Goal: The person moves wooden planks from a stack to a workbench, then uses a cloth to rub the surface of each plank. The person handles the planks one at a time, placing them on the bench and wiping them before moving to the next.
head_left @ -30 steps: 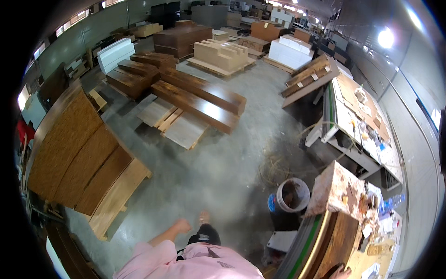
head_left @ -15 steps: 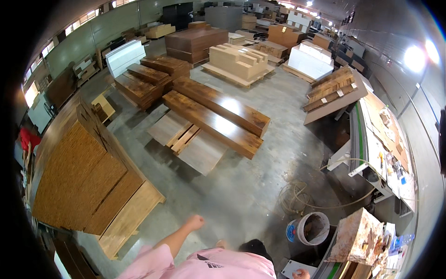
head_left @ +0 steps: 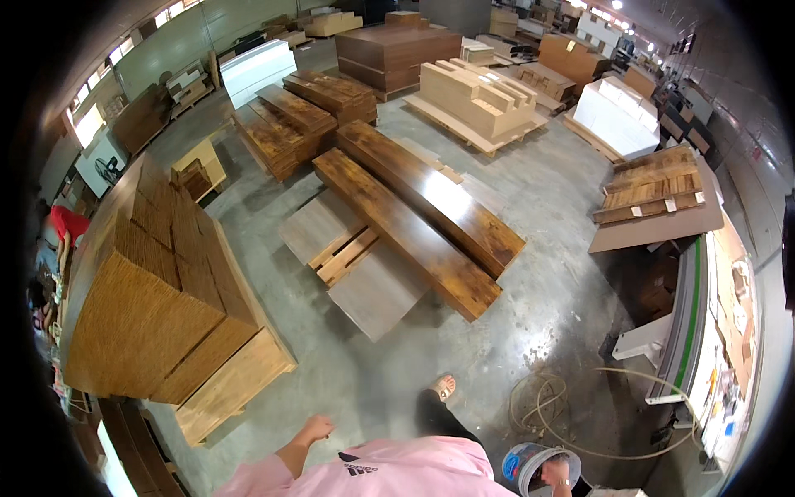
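My left hand (head_left: 316, 428) hangs low in front of my pink shirt, over the grey floor. Its fingers are curled in, and nothing shows in them. My right hand (head_left: 556, 472) is at the lower right, in front of the mouth of a white bucket (head_left: 517, 465). Whether it reaches inside or hangs above cannot be made out, and its fingers are too unclear to read. Ahead lie two stacks of glossy dark-brown boards, a nearer stack (head_left: 406, 236) and a farther stack (head_left: 435, 196), across grey panels (head_left: 381, 294) on the floor.
A tall stack of brown boards (head_left: 141, 306) stands on a wooden pallet (head_left: 236, 385) at left. A coiled hose (head_left: 538, 406) lies near the bucket. At right runs a long bench with a green strip (head_left: 691, 315). Another person in red (head_left: 68, 222) is at the far left.
I have moved forward: the floor boards are nearer, and my sandalled foot has come into view. My right hand has gone from right of the bucket to its mouth. My left hand is lower.
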The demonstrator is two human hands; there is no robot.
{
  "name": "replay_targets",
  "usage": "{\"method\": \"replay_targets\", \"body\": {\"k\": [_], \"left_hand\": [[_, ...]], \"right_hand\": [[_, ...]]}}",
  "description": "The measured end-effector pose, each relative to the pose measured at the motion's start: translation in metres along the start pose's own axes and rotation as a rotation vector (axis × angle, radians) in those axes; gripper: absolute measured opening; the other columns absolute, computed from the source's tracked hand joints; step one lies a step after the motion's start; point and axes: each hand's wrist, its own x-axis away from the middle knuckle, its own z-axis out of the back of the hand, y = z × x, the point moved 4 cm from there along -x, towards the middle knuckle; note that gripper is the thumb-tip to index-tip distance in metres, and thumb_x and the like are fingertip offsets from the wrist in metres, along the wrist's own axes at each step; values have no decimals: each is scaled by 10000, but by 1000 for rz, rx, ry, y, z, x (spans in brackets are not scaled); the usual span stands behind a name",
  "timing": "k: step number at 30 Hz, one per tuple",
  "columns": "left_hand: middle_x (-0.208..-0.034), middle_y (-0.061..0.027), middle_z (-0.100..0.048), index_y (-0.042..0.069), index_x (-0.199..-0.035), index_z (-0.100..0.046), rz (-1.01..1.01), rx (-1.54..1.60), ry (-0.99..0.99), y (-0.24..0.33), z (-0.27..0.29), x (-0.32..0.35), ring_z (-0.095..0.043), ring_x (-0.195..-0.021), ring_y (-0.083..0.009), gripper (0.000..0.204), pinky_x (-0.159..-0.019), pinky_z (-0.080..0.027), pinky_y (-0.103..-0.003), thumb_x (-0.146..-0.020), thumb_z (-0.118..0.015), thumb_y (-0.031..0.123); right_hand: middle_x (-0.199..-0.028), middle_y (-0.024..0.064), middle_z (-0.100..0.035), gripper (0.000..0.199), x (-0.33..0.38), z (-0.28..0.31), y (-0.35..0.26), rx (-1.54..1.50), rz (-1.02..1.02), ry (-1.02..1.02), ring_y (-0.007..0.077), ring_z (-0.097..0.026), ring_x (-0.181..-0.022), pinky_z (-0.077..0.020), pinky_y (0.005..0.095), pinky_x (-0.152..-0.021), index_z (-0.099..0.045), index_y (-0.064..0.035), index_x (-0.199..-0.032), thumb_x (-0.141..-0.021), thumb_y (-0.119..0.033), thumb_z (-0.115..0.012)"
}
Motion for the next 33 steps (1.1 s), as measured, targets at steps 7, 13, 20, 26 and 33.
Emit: {"method": "replay_targets", "body": {"k": [7, 13, 20, 26, 33], "left_hand": [[-831, -155, -699, 46, -894, -693, -84, 196, 104, 111, 75, -89, -671, -734, -288, 198, -668, -521, -406, -811, -580, 186], [-767, -114, -699, 21, -897, -691, 21, 396, 8, 228, 130, -193, -666, -694, -215, 256, -660, -510, -355, -815, -593, 243], [-819, -142, -699, 47, -874, -703, -2, 127, -65, 272, 154, -358, -669, -748, -285, 249, -706, -516, -376, -809, -629, 276], [-810, -128, -697, 32, -896, -692, 101, 388, -88, 286, 175, -477, -681, -766, -226, 216, -700, -533, -352, -843, -639, 235], [-972, -32, -676, 120, -1060, -606, 405, 997, -124, 313, 167, -595, -653, -886, -162, 290, -784, -511, -362, -907, -588, 366]], "right_hand": [[-667, 191, -624, 304, -289, 340, -94, -784, -215, 302, 301, -606, -630, -472, 405, -621, -640, 12, -756, -774, -287, -588], [-817, 43, -675, 183, -455, 358, -152, -1375, -55, 135, 126, -608, -682, -467, 263, -597, -655, 14, -966, -835, -99, -600], [-823, 59, -670, 136, -480, 273, -149, -1665, -537, -144, 124, -605, -638, -479, 256, -550, -643, 6, -945, -853, -86, -603], [-747, 41, -659, 144, -521, 190, -79, -1570, -964, -201, 138, -619, -619, -465, 263, -515, -654, -54, -868, -814, -186, -636], [-707, 7, -583, 261, -702, 152, -6, -1595, -1062, 112, 116, -496, -571, -364, 272, -507, -630, -45, -840, -803, -302, -645]]}}
